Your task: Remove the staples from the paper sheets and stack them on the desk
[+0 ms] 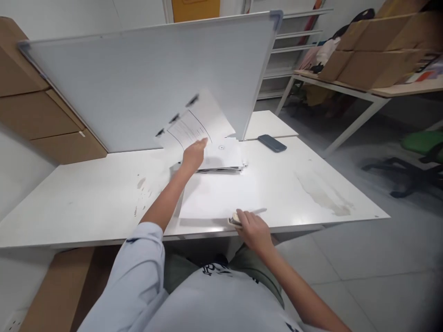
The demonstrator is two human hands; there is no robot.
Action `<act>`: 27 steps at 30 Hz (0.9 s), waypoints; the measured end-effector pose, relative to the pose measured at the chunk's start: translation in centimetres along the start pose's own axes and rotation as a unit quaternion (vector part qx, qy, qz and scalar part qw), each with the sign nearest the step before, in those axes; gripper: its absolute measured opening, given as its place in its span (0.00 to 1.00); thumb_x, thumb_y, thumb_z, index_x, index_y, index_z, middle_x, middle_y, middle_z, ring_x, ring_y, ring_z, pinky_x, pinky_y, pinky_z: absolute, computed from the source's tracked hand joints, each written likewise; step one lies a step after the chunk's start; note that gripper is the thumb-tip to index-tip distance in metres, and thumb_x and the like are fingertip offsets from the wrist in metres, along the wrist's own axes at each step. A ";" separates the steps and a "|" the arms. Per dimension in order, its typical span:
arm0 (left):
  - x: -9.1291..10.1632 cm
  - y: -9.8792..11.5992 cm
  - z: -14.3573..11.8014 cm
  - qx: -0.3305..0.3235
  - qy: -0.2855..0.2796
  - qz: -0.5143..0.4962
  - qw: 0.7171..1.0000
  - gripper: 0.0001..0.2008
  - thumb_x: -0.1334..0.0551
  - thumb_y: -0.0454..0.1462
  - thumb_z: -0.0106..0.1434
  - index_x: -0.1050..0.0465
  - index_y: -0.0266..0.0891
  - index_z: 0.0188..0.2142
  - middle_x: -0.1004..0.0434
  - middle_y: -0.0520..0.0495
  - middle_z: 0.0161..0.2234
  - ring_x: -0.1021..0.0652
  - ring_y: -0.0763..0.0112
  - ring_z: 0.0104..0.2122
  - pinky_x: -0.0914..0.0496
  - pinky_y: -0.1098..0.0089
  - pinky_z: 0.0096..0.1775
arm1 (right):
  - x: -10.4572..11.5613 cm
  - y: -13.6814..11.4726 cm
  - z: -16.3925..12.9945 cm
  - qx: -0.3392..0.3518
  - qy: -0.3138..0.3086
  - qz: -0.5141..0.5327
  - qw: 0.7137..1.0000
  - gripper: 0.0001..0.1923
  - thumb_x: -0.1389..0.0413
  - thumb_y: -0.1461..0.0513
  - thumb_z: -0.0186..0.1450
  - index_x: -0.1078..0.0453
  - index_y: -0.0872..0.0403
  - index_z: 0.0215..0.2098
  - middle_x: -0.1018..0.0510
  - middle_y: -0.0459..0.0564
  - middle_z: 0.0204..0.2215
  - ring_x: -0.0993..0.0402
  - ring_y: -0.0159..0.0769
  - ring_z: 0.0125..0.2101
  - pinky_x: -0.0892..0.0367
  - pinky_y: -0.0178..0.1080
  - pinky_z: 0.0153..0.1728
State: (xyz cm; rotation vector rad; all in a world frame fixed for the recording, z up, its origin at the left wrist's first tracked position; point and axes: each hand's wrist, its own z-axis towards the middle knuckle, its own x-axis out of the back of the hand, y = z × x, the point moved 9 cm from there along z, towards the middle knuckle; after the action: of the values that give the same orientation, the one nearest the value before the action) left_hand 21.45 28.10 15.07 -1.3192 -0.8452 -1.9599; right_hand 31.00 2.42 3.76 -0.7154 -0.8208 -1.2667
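My left hand point(194, 154) reaches over the desk, its fingers closed on a printed sheet of paper point(214, 115). This sheet is tilted up in front of the whiteboard, with lines of text and several blurred dark marks along one edge. Just beyond and to the right of that hand lies a stack of papers point(224, 157). Closer to me, a blank white sheet point(218, 198) lies flat near the desk's front edge. My right hand point(255, 230) is wrapped round a cream stapler point(235, 220) at that edge, by the blank sheet's near right corner.
A whiteboard point(155, 78) stands upright along the back of the white desk point(86, 198). Cardboard boxes point(38, 110) are stacked at the left. A dark phone point(272, 143) lies at the back right. Farther right are another table with boxes point(377, 69) and a green chair point(418, 142).
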 end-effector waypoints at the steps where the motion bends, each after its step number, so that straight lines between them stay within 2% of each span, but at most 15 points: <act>1: -2.7 0.7 1.0 -0.016 -0.060 -0.008 0.998 0.30 0.56 0.26 0.67 0.45 0.36 0.67 0.37 0.41 0.64 0.36 0.61 0.65 0.37 0.59 0.62 | 0.5 -0.4 -1.4 -0.009 -0.002 0.009 1.000 0.16 0.49 0.66 0.65 0.31 0.55 0.51 0.23 0.57 0.31 0.28 0.47 0.32 0.37 0.43 0.34; 3: -7.2 1.7 1.9 -0.045 -0.153 -0.021 0.987 0.29 0.54 0.28 0.67 0.45 0.36 0.67 0.38 0.41 0.65 0.37 0.60 0.65 0.38 0.59 0.62 | 1.2 -0.8 -3.7 -0.032 -0.008 0.025 0.999 0.16 0.49 0.66 0.66 0.31 0.53 0.51 0.22 0.57 0.32 0.27 0.47 0.32 0.35 0.43 0.34; 5: -10.0 2.1 2.4 -0.066 -0.192 -0.027 0.979 0.28 0.49 0.32 0.68 0.45 0.34 0.67 0.44 0.40 0.67 0.42 0.56 0.67 0.43 0.58 0.65 | 1.4 -1.1 -5.0 -0.051 -0.014 0.043 0.998 0.16 0.50 0.67 0.65 0.30 0.54 0.50 0.22 0.57 0.33 0.26 0.46 0.33 0.34 0.43 0.34; 7: -10.9 2.1 2.4 -0.073 -0.201 -0.027 0.976 0.30 0.49 0.37 0.69 0.50 0.31 0.69 0.54 0.39 0.70 0.51 0.52 0.70 0.52 0.54 0.67 | 1.1 -1.2 -5.6 -0.068 -0.027 0.066 0.995 0.16 0.50 0.67 0.64 0.31 0.54 0.49 0.21 0.57 0.34 0.25 0.46 0.33 0.33 0.43 0.34; 10: -9.7 3.2 0.6 -0.106 -0.182 -0.030 0.977 0.30 0.51 0.41 0.71 0.51 0.34 0.69 0.58 0.42 0.71 0.58 0.53 0.70 0.58 0.52 0.68 | 0.3 -0.9 -5.7 -0.114 -0.059 0.125 0.984 0.16 0.49 0.67 0.63 0.32 0.54 0.50 0.21 0.58 0.38 0.24 0.47 0.36 0.31 0.43 0.35; 11: -9.2 4.2 -1.0 -0.132 -0.176 -0.039 0.975 0.28 0.52 0.42 0.72 0.49 0.36 0.69 0.56 0.44 0.71 0.59 0.55 0.71 0.58 0.53 0.69 | 0.2 -0.7 -5.7 -0.136 -0.071 0.160 0.975 0.16 0.48 0.66 0.63 0.33 0.53 0.50 0.21 0.58 0.42 0.24 0.48 0.38 0.30 0.44 0.36; 13: -8.8 6.8 -5.8 -0.203 -0.188 -0.067 0.959 0.27 0.52 0.45 0.72 0.44 0.42 0.68 0.54 0.47 0.71 0.59 0.56 0.71 0.54 0.54 0.68 | 0.1 -0.3 -5.9 -0.189 -0.102 0.256 0.943 0.16 0.47 0.63 0.62 0.34 0.50 0.49 0.23 0.57 0.48 0.23 0.47 0.41 0.29 0.44 0.38; 15: -9.4 9.5 -12.2 -0.272 -0.225 -0.089 0.931 0.30 0.49 0.51 0.70 0.45 0.44 0.68 0.54 0.45 0.71 0.57 0.54 0.71 0.52 0.52 0.68 | 0.5 0.2 -6.8 -0.250 -0.126 0.356 0.891 0.14 0.44 0.59 0.62 0.35 0.48 0.47 0.22 0.54 0.47 0.24 0.46 0.41 0.29 0.45 0.40; 16: -9.9 10.2 -15.4 -0.287 -0.241 -0.081 0.924 0.35 0.45 0.53 0.68 0.48 0.43 0.69 0.55 0.43 0.71 0.57 0.50 0.70 0.52 0.49 0.68 | 0.7 0.4 -7.4 -0.281 -0.135 0.400 0.862 0.14 0.42 0.57 0.61 0.35 0.47 0.45 0.22 0.52 0.44 0.24 0.45 0.40 0.29 0.45 0.41; 17: -10.5 10.4 -18.1 -0.280 -0.247 -0.064 0.925 0.39 0.41 0.53 0.65 0.50 0.41 0.70 0.56 0.40 0.71 0.57 0.47 0.70 0.52 0.45 0.67 | 0.9 0.6 -8.2 -0.311 -0.142 0.438 0.832 0.15 0.40 0.55 0.60 0.35 0.47 0.43 0.22 0.51 0.40 0.24 0.45 0.38 0.29 0.45 0.40; 19: -11.0 9.9 -22.3 -0.241 -0.242 -0.032 0.939 0.36 0.40 0.42 0.66 0.50 0.38 0.69 0.53 0.37 0.70 0.56 0.45 0.70 0.49 0.41 0.65 | 1.0 1.1 -9.9 -0.369 -0.141 0.494 0.775 0.18 0.37 0.52 0.57 0.37 0.47 0.41 0.23 0.50 0.35 0.26 0.44 0.35 0.29 0.45 0.37; 21: -10.2 8.9 -24.6 -0.190 -0.233 -0.051 0.953 0.30 0.47 0.29 0.65 0.44 0.38 0.67 0.44 0.39 0.67 0.47 0.52 0.69 0.43 0.45 0.65 | 0.5 1.6 -11.6 -0.418 -0.132 0.529 0.727 0.20 0.37 0.50 0.56 0.39 0.47 0.40 0.26 0.48 0.31 0.28 0.42 0.31 0.31 0.43 0.32; 22: -9.2 8.5 -25.1 -0.162 -0.233 -0.087 0.955 0.30 0.51 0.26 0.64 0.40 0.40 0.65 0.38 0.42 0.65 0.42 0.56 0.67 0.40 0.49 0.64 | 0.2 1.8 -12.2 -0.438 -0.124 0.541 0.708 0.21 0.37 0.49 0.56 0.40 0.47 0.39 0.28 0.46 0.30 0.30 0.40 0.29 0.32 0.41 0.29; 24: -6.8 7.8 -25.1 -0.101 -0.249 -0.199 0.942 0.28 0.54 0.26 0.66 0.33 0.44 0.61 0.31 0.47 0.60 0.31 0.64 0.62 0.35 0.57 0.62 | -0.2 2.4 -12.8 -0.467 -0.098 0.563 0.675 0.23 0.37 0.47 0.55 0.41 0.47 0.38 0.31 0.44 0.28 0.35 0.36 0.25 0.36 0.39 0.23; 27: -3.6 6.8 -23.2 0.030 -0.270 -0.385 0.882 0.19 0.49 0.38 0.69 0.24 0.44 0.53 0.21 0.49 0.52 0.22 0.61 0.52 0.28 0.59 0.57 | 0.6 4.4 -12.2 -0.503 0.002 0.588 0.634 0.24 0.37 0.47 0.54 0.42 0.47 0.39 0.34 0.43 0.27 0.41 0.31 0.19 0.42 0.36 0.18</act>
State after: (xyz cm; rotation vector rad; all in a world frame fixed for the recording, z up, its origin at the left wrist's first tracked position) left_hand 15.27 6.26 5.90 -1.6879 -1.9300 -2.0908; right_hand 36.96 -7.39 -2.34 -1.7443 0.5568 -0.3385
